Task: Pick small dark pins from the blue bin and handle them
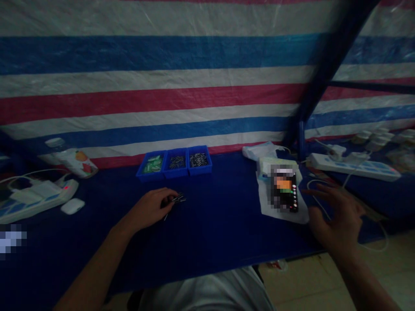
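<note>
My left hand [154, 208] is closed on several small dark metal pieces [179, 198], whose ends stick out past the fingertips over the blue table [214, 224]. Behind it stand three joined blue bins: the left bin holds green and white pieces [153, 164], the middle one dark metal pieces [177, 162], the right one more metal pieces [199, 160]. Off to the right, my right hand [339, 218] hovers with its fingers apart and nothing in them, just beside a phone [285, 190] with a lit screen lying on white paper [266, 203].
Power strips with cables sit at the left [39, 201] and right [356, 166]. A white charging case [72, 206] and a bottle [78, 162] are at the left. Tissue packs [264, 151] lie behind the phone. A dark slanted post [319, 82] rises at the right.
</note>
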A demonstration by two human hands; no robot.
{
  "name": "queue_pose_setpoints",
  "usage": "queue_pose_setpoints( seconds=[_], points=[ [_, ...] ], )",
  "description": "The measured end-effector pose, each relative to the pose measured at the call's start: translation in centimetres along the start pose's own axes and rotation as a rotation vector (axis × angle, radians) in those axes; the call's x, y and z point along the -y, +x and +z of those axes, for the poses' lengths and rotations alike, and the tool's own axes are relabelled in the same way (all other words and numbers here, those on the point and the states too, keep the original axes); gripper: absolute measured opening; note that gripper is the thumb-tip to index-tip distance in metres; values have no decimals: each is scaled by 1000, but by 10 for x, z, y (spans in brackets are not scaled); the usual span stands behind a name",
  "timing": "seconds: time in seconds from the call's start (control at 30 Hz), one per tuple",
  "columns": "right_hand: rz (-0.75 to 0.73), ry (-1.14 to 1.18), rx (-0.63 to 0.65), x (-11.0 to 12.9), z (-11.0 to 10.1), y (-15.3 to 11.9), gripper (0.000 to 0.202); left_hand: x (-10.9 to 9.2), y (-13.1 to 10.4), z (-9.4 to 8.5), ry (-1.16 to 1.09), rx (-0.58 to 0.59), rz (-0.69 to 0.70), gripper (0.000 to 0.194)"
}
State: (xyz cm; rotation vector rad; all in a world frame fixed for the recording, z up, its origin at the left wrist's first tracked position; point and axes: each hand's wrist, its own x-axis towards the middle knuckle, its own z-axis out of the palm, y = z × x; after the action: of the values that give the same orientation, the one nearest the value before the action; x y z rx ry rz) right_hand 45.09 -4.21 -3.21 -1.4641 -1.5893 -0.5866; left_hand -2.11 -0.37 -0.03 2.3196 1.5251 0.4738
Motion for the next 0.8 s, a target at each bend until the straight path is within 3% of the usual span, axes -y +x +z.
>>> queue_pose_setpoints(
  seconds=[0.13, 0.37, 0.5, 0.63, 0.8],
  points=[
    [-180, 52, 36, -5, -10, -6, 17, 1, 0, 1, -4, -27, -4, 27],
    [-294, 71, 142, -8, -8, -9, 26, 4, 2, 1, -1, -58, -14, 27],
    [-282, 90, 153, -10, -8, -11, 26, 4, 2, 1, 8, -89, -26, 28],
    [-155, 74, 166, -10, -7, -9, 26, 3, 2, 0, 12, -122, -17, 28],
    [-78, 52, 195, -6, 8, 1, 30, 4, 6, 2, -23, -197, -2, 26]
  ],
)
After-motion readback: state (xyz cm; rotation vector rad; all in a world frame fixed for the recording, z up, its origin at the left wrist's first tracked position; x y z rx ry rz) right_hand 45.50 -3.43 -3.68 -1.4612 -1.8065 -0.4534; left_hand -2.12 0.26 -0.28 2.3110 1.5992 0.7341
